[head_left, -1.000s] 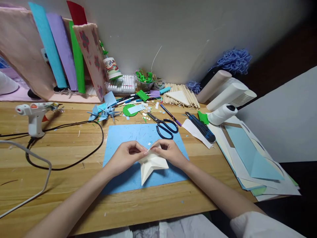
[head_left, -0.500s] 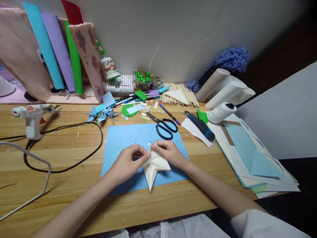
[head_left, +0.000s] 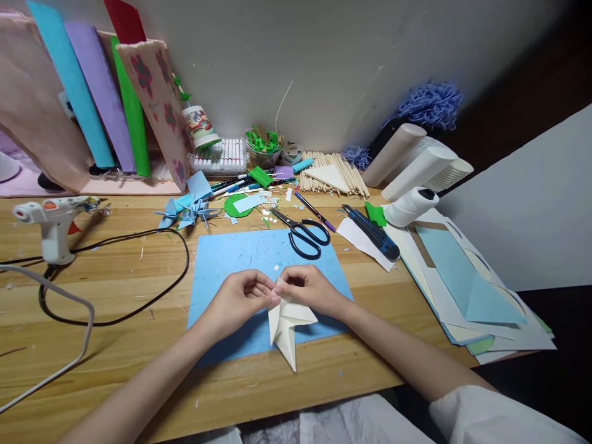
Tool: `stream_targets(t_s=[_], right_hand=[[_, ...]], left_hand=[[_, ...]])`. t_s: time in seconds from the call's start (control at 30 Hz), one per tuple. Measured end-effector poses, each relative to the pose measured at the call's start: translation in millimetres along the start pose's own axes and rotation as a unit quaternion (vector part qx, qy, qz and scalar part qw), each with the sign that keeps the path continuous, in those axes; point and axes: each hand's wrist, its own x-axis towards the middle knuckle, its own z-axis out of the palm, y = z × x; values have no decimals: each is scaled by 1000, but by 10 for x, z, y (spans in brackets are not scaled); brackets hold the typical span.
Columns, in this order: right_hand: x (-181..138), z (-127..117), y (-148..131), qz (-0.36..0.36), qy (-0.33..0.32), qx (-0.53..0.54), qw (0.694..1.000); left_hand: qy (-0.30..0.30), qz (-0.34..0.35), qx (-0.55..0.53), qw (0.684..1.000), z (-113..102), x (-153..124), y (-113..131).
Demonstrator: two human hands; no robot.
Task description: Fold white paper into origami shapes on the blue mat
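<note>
Beyond both hands (head_left: 241,302) (head_left: 317,290) and their pinch on a paper star (head_left: 296,313), scissors (head_left: 295,226) partly on a blue mat (head_left: 222,254)

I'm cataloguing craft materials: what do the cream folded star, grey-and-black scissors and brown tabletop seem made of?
Cream folded star: matte paper, probably; crisp creases show. Grey-and-black scissors: blades likely metal, given their grey sheen; smooth black grip perhaps plastic. Brown tabletop: wood or wood-look laminate, satin, with visible grain.

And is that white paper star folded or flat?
Folded: the paper star shows sharp creases and raised ridges, with the left hand and right hand pinching its far end.
</note>
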Motion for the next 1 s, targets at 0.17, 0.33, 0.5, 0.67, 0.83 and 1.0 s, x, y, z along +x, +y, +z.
stream_targets(t_s=[0.17,0.33,0.5,0.67,0.83,1.0], right_hand=[[21,-25,-3,17,17,92,996],[36,-41,-19,31,21,117,992],[35,-13,-50,41,17,106,993],[28,-1,-44,39,21,99,994],[20,9,-26,33,22,83,996],[21,12,-21,34,20,85,996]], left_hand=[[30,-10,-10,999,-42,18,10],[26,-25,-20,999,-43,24,14],[24,-37,1,999,-8,22,20],[27,-17,18,999,-11,10,-10],[27,-10,26,999,1,5,-14],[33,-11,19,999,1,9,-17]])
